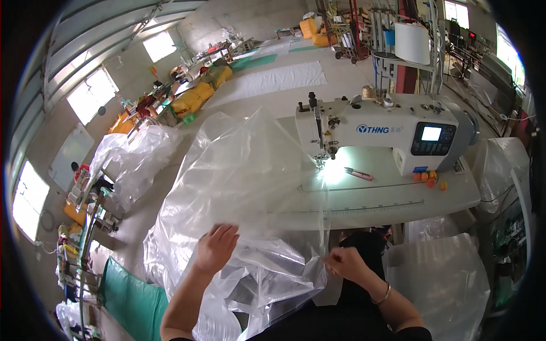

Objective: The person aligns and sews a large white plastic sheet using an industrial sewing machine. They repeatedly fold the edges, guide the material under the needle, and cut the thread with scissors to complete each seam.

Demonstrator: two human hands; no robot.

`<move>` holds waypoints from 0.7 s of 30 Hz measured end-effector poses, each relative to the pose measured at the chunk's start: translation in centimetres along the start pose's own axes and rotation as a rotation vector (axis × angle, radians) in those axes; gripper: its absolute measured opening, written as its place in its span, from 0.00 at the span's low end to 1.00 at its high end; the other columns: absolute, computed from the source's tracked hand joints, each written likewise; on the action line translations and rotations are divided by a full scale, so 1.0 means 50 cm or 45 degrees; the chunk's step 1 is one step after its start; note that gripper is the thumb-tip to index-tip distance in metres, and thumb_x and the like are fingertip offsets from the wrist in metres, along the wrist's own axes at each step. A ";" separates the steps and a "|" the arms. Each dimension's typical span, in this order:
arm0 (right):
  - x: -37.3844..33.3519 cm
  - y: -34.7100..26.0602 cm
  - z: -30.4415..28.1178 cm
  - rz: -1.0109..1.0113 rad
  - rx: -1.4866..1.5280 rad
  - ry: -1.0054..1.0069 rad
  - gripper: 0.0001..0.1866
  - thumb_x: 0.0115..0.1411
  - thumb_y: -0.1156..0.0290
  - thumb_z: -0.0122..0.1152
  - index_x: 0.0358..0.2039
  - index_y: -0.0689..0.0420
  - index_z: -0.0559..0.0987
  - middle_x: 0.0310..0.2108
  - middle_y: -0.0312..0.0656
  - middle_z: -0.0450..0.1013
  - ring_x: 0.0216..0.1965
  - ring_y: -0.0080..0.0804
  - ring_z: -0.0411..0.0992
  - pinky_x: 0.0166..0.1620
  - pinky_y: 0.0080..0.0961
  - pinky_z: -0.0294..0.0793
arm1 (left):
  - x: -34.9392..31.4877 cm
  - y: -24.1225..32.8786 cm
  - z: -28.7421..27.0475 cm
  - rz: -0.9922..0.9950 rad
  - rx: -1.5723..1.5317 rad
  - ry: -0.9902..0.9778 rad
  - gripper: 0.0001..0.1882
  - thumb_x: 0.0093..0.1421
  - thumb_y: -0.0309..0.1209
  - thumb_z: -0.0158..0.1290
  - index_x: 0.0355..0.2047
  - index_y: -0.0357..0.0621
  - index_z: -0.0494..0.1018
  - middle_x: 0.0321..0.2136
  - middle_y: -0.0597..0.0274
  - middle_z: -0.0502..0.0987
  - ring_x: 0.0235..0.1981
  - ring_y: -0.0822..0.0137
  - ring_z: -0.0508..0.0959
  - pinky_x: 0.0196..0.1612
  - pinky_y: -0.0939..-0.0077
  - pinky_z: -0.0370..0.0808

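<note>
Two hands work clear plastic (250,187) before the sewing machine (387,133): left hand (216,247) spread flat, right hand (346,264) pinching its edge.

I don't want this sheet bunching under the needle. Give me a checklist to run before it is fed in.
1. Left hand flat on the clear plastic sheet: ok.
2. Right hand pinching the sheet's edge: ok.
3. Sheet smooth: not ok, it billows and wrinkles.
4. Needle area lit: ok.
5. Sewing table free of loose items: not ok, pink snips and orange bits lie there.
6. Presser foot raised: cannot tell.
</note>
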State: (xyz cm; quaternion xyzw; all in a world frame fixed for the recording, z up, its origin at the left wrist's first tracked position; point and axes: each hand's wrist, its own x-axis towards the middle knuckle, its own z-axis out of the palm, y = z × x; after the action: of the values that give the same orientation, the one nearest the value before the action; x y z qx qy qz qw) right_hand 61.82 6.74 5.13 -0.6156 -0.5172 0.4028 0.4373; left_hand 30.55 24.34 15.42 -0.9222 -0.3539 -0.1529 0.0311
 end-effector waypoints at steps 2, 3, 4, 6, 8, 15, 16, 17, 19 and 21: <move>0.052 -0.073 -0.007 -0.353 -0.375 0.083 0.12 0.57 0.66 0.65 0.24 0.61 0.77 0.24 0.43 0.75 0.21 0.34 0.74 0.28 0.26 0.72 | 0.067 0.038 -0.018 0.280 0.434 0.297 0.25 0.55 0.31 0.58 0.55 0.52 0.71 0.56 0.58 0.69 0.56 0.60 0.71 0.50 0.55 0.72; 0.081 -0.100 -0.005 -0.471 -0.492 0.100 0.10 0.56 0.67 0.65 0.27 0.60 0.78 0.31 0.44 0.77 0.27 0.37 0.76 0.30 0.27 0.74 | 0.072 0.018 -0.004 0.228 0.564 0.309 0.26 0.54 0.31 0.58 0.55 0.52 0.70 0.59 0.59 0.66 0.58 0.60 0.69 0.51 0.53 0.71; 0.119 -0.113 0.004 -0.662 -0.548 0.139 0.11 0.56 0.66 0.65 0.33 0.60 0.78 0.38 0.45 0.75 0.37 0.40 0.74 0.38 0.32 0.74 | 0.075 -0.021 0.011 0.169 0.701 0.325 0.27 0.54 0.31 0.58 0.56 0.53 0.69 0.61 0.61 0.63 0.59 0.60 0.67 0.53 0.51 0.69; 0.206 -0.105 0.021 -0.876 -0.725 0.126 0.20 0.55 0.62 0.65 0.46 0.57 0.76 0.53 0.46 0.67 0.54 0.48 0.65 0.51 0.43 0.69 | 0.093 -0.059 0.002 -0.013 0.797 0.336 0.24 0.56 0.31 0.56 0.55 0.53 0.70 0.61 0.62 0.64 0.61 0.57 0.64 0.58 0.46 0.62; 0.275 -0.104 0.041 -0.879 -0.914 0.018 0.29 0.54 0.57 0.66 0.54 0.54 0.73 0.61 0.46 0.60 0.62 0.54 0.56 0.58 0.54 0.62 | 0.119 -0.081 -0.035 0.126 0.740 0.828 0.21 0.57 0.29 0.54 0.52 0.52 0.72 0.60 0.60 0.66 0.60 0.55 0.65 0.58 0.44 0.60; 0.480 -0.068 0.160 -0.831 -1.090 0.158 0.39 0.53 0.40 0.58 0.60 0.51 0.68 0.65 0.47 0.56 0.64 0.60 0.53 0.57 0.69 0.53 | 0.153 -0.036 -0.156 0.227 0.150 0.197 0.07 0.57 0.25 0.51 0.36 0.44 0.76 0.27 0.57 0.78 0.26 0.56 0.79 0.27 0.64 0.74; 0.513 -0.039 0.170 -0.871 -1.019 0.303 0.40 0.53 0.38 0.56 0.60 0.51 0.68 0.64 0.48 0.57 0.63 0.61 0.53 0.57 0.70 0.53 | 0.120 0.012 -0.159 0.290 0.061 -0.035 0.08 0.55 0.25 0.51 0.36 0.46 0.77 0.27 0.60 0.78 0.26 0.58 0.79 0.26 0.65 0.74; 0.539 -0.013 0.206 -0.823 -0.651 0.351 0.39 0.53 0.39 0.57 0.59 0.51 0.69 0.63 0.48 0.59 0.62 0.58 0.56 0.57 0.66 0.55 | 0.065 0.073 -0.150 0.438 -0.101 -0.105 0.07 0.54 0.25 0.51 0.33 0.46 0.75 0.26 0.62 0.77 0.24 0.60 0.79 0.23 0.67 0.73; 0.537 0.020 0.266 -0.710 -0.357 0.430 0.35 0.53 0.42 0.58 0.56 0.52 0.70 0.58 0.48 0.61 0.59 0.55 0.58 0.54 0.60 0.58 | -0.030 0.203 -0.119 0.494 -0.515 -0.404 0.05 0.51 0.27 0.52 0.30 0.48 0.70 0.22 0.62 0.74 0.21 0.60 0.78 0.22 0.66 0.74; 0.479 0.043 0.312 -0.618 -0.347 0.463 0.32 0.53 0.46 0.60 0.52 0.53 0.71 0.54 0.47 0.63 0.55 0.51 0.61 0.52 0.55 0.60 | -0.054 0.278 -0.080 0.441 -0.416 -0.693 0.04 0.60 0.31 0.51 0.33 0.45 0.73 0.25 0.58 0.76 0.23 0.58 0.78 0.25 0.63 0.75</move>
State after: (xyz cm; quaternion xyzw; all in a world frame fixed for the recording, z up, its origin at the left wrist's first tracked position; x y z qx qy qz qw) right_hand 50.98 32.16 -2.52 -0.5891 -0.6114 0.0977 0.5193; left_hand 36.79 11.55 19.09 -0.9682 -0.1587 0.0512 -0.1867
